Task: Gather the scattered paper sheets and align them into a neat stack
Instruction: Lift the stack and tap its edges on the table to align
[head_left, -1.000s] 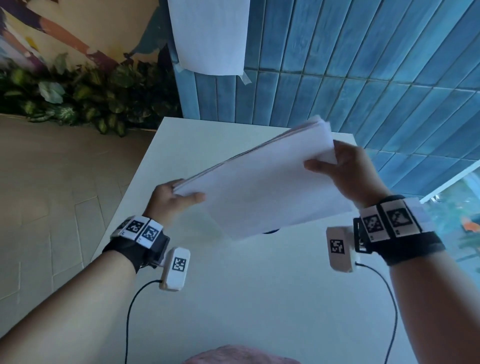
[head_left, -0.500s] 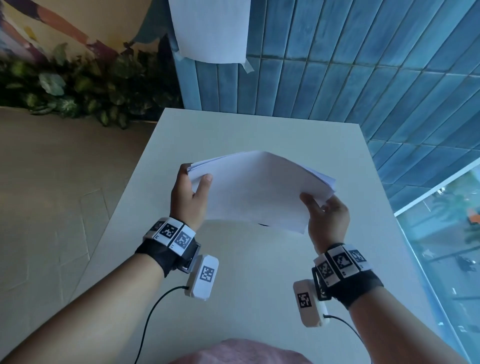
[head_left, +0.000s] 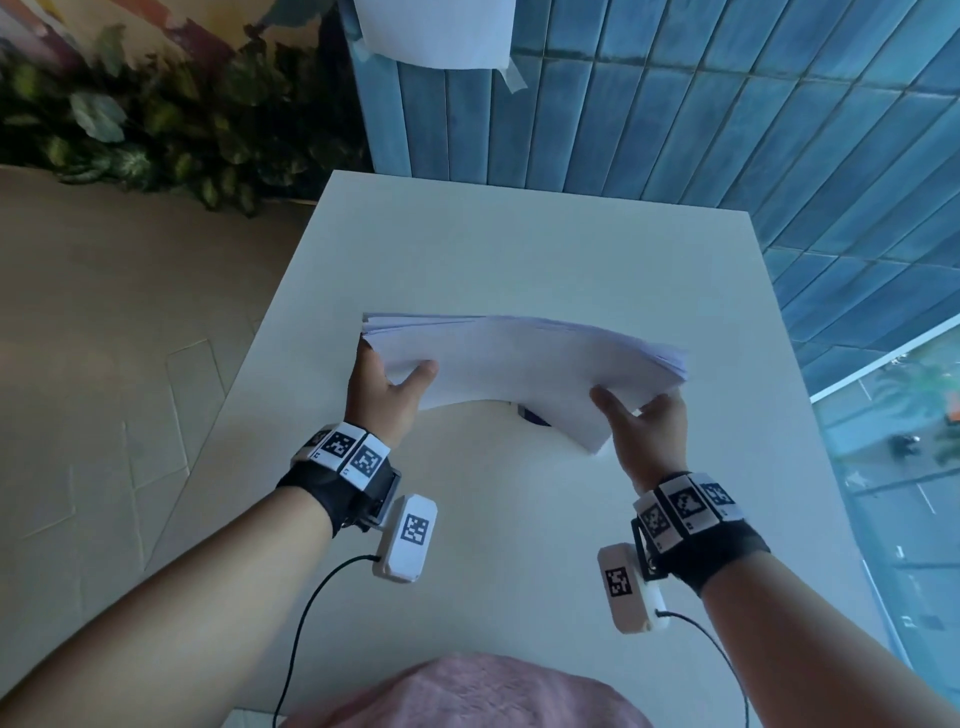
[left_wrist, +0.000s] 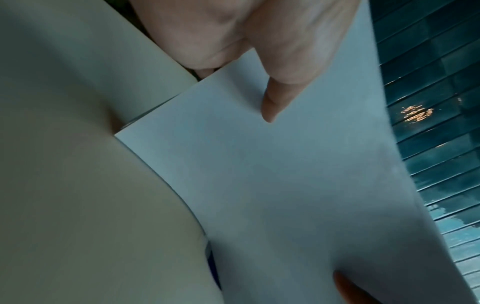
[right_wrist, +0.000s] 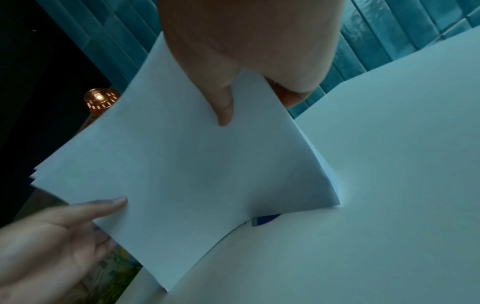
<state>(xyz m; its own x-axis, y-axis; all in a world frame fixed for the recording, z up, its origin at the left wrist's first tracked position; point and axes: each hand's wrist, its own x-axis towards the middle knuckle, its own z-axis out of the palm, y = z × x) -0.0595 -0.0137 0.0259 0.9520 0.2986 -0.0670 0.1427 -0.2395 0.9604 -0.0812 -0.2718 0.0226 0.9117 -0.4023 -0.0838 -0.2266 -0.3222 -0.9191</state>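
Sheets (head_left: 524, 364) hang bowed over the counter (head_left: 519, 249): your left hand (head_left: 387, 397) and right hand (head_left: 644, 431) each keep a closed grip, thumb on top, fingers beneath.

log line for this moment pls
left hand grips paper stack | right hand grips stack | held above table | edges uneven
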